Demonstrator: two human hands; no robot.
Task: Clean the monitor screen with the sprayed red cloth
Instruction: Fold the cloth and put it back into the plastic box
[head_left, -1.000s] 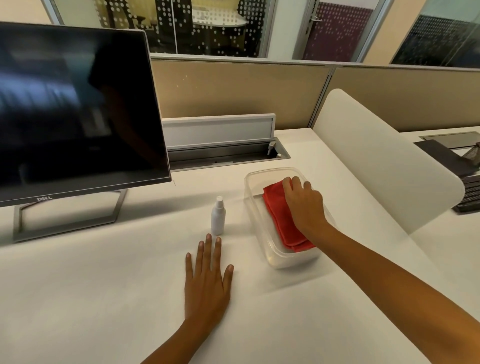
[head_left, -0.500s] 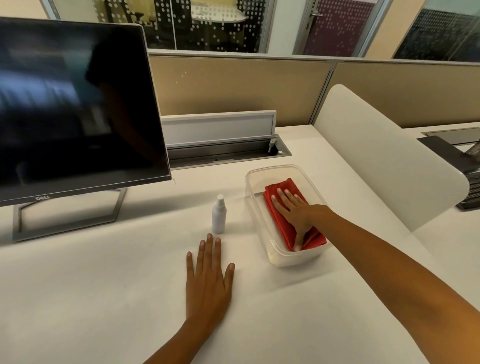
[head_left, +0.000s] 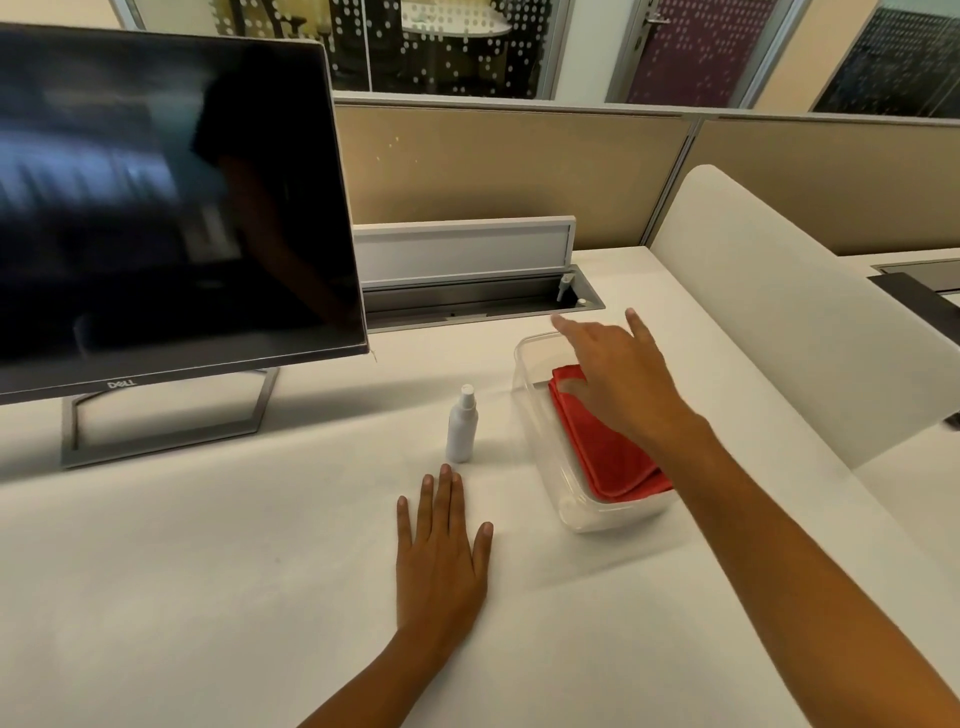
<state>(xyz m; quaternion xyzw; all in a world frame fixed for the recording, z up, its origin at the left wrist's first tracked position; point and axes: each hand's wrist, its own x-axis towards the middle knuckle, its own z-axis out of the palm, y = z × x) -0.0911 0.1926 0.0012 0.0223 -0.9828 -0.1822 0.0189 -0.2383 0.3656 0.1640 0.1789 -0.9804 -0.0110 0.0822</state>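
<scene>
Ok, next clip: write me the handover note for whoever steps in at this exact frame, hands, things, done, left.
Left hand: flat on the desk, palm down, empty, just in front of the white spray bottle.
Right hand: open, fingers spread, above the clear plastic box; nothing gripped.
Red cloth: folded, lying inside the box.
Spray bottle: upright on the desk between the box and the monitor stand.
Monitor: dark, at the left of the desk, untouched.
Done: nothing visible yet.
Left: take the cloth out, spray it, wipe the screen.
</scene>
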